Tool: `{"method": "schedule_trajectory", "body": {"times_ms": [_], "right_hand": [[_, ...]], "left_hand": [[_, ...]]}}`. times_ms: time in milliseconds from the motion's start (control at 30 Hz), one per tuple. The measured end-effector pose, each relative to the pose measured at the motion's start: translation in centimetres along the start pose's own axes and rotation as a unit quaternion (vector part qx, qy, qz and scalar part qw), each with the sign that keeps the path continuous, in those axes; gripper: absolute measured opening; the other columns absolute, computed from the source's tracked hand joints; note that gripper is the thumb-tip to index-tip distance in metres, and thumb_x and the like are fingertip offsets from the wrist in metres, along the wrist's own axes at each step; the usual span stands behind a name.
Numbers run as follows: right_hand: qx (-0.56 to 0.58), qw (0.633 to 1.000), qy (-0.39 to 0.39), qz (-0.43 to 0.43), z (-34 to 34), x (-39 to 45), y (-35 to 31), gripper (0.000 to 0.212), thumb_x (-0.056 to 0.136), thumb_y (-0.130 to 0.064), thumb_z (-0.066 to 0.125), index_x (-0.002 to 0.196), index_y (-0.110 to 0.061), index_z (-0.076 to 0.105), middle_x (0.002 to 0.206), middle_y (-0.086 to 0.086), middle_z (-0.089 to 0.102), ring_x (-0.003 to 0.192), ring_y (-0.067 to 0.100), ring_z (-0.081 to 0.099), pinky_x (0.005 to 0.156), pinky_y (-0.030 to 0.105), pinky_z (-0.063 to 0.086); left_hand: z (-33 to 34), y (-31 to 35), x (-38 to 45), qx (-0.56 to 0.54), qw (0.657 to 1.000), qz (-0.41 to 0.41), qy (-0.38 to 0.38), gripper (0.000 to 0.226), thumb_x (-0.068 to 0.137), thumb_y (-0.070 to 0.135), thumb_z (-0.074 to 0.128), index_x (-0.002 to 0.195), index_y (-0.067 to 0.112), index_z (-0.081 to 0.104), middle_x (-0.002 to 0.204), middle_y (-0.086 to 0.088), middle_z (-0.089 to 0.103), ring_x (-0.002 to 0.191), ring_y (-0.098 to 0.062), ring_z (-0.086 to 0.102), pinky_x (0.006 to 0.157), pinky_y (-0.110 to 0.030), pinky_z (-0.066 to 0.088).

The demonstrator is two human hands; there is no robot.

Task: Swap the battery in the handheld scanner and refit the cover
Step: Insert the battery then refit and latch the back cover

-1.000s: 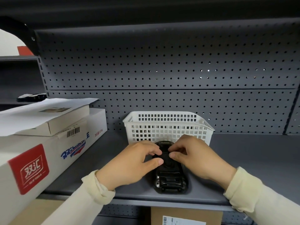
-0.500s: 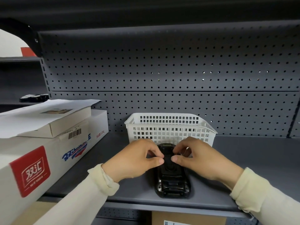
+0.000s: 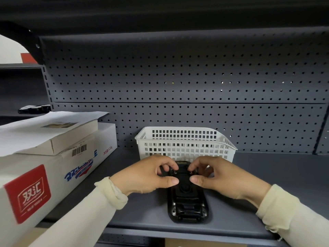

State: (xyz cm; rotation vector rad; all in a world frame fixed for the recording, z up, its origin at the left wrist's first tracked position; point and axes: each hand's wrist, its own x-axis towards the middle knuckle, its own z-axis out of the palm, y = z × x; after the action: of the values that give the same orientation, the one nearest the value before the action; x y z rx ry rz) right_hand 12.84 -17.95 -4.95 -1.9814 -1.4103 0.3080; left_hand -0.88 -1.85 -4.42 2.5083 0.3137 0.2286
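Note:
A black handheld scanner point(image 3: 188, 204) lies back-up on the grey shelf point(image 3: 267, 175), its far end towards the basket. My left hand point(image 3: 147, 175) grips the scanner's far end from the left, fingertips on a small metal screw or latch and thumb on the back cover. My right hand point(image 3: 219, 175) mirrors it from the right, with fingers on the other latch and thumb pressing the cover. The fingers hide the top part of the scanner. I see no loose battery.
A white perforated plastic basket point(image 3: 185, 139) stands just behind the scanner against the pegboard back panel point(image 3: 178, 77). White cartons point(image 3: 53, 166) with a red label and loose paper fill the shelf's left side. A dark object point(image 3: 33, 109) lies on a far left shelf.
Both hands have slid a little towards the scanner's far end, and the fingers have spread onto the two latches. The thumbs have moved apart. The scanner stays in place.

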Motion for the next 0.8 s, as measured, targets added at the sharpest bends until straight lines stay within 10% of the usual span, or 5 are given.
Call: {"method": "schedule_trajectory", "body": {"times_ms": [800], "right_hand": [[-0.022,0.995,-0.099,0.006,-1.4,1.6,-0.2,0.028,0.075,-0.04,0.069,0.094,-0.024,0.057,0.074,-0.002,0.049,0.066,0.01,0.041,0.064,0.022,0.038]], "left_hand": [[-1.0,-0.7,2.0,-0.006,0.992,-0.007,-0.123,0.027,0.081,0.038,0.064,0.101,0.031,0.048,0.09,0.008,0.043,0.072,-0.009,0.042,0.065,-0.019,0.039]]}}
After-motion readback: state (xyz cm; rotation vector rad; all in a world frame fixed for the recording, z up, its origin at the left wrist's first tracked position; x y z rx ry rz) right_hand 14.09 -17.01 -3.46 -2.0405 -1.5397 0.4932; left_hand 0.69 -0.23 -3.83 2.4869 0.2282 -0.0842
